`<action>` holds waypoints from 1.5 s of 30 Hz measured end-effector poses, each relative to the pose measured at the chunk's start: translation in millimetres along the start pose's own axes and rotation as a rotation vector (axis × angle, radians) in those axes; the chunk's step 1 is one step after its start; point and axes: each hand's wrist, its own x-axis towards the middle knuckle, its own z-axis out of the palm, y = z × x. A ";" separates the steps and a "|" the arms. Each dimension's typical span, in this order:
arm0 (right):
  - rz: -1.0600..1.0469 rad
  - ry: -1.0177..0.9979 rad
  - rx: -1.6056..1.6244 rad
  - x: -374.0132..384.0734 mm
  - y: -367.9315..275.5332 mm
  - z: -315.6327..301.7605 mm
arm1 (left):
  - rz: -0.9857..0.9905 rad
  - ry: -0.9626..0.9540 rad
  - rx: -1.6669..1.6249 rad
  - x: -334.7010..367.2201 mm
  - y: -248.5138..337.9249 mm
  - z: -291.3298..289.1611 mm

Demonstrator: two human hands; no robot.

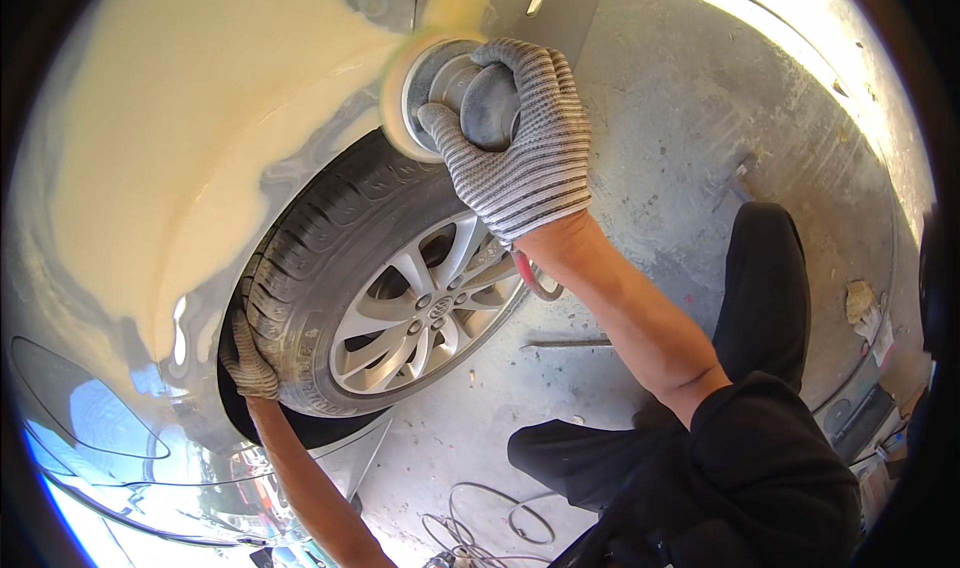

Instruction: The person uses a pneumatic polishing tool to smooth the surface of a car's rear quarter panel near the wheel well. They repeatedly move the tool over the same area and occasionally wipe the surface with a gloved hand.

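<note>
My right hand [535,133], in a grey striped knit glove, is closed around the rounded grey top of a disc sander [488,106]. Its round pad, with a blurred pale rim, sits against the car's body panel [110,148] just above the wheel arch. Smooth cream-yellow filler covers much of that panel, with grey patches along its edges. In a matching glove, my left hand [252,360] reaches into the gap between the arch and the tyre [300,268]. Its fingers point upward beside the tread and look stretched out, though partly in shadow. A red hose [535,276] curves below my right wrist.
The silver alloy wheel [438,308] stands beneath the arch. A thin dark bar [567,345] lies on the grey concrete floor beyond it. Coiled hose [500,513] is at the bottom. My knee [768,268] is bent at the right, near crumpled scraps [868,313].
</note>
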 end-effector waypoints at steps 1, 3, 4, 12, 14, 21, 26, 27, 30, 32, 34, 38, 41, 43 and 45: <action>-0.002 0.011 0.010 1.6 -1.0 -0.5 | -0.002 -0.002 -0.002 0.0 0.9 0.6; -0.022 -0.028 -0.007 1.4 -13.3 -0.9 | -0.033 -0.008 -0.018 2.0 -8.8 -5.3; -0.032 -0.049 -0.002 0.5 -18.7 -1.3 | -0.049 -0.010 -0.024 1.9 -13.3 -8.4; -0.006 -0.011 0.017 1.5 -8.1 -1.3 | 0.043 -0.005 -0.007 -0.8 7.3 6.1; -0.032 -0.046 0.023 0.9 -20.4 -0.4 | 0.046 0.001 0.002 -1.4 8.5 5.5; 0.004 -0.011 -0.060 -1.8 -3.3 -2.2 | 0.042 0.023 0.029 -2.8 9.8 5.2; -0.108 -0.090 0.039 -4.6 -33.5 4.1 | 0.009 0.014 0.017 -3.5 12.0 7.6; -0.105 -0.094 0.037 -4.6 -34.8 4.4 | 0.013 0.018 0.017 -3.3 10.6 7.3; -0.064 -0.065 0.060 -5.7 -22.2 8.0 | -0.022 0.013 0.043 -0.2 -4.9 -2.9; -0.072 -0.030 0.015 1.6 -13.8 5.0 | -0.059 0.064 0.072 -0.1 -24.0 -12.0; -0.088 -0.020 0.019 6.8 -14.9 4.0 | -0.056 0.056 0.059 2.0 -23.7 -9.2; -0.217 -0.091 0.064 -1.1 -42.5 10.0 | -0.105 0.047 0.007 0.5 -21.9 -5.3; -0.169 -0.057 0.046 -4.9 -37.4 9.3 | -0.068 0.032 0.094 0.0 -20.4 -9.8; -0.183 -0.038 -0.002 -2.5 -32.6 7.5 | -0.075 0.036 0.097 0.1 -20.2 -9.1; -0.179 -0.047 -0.001 -0.5 -36.9 7.3 | -0.078 0.032 0.103 0.7 -21.1 -8.6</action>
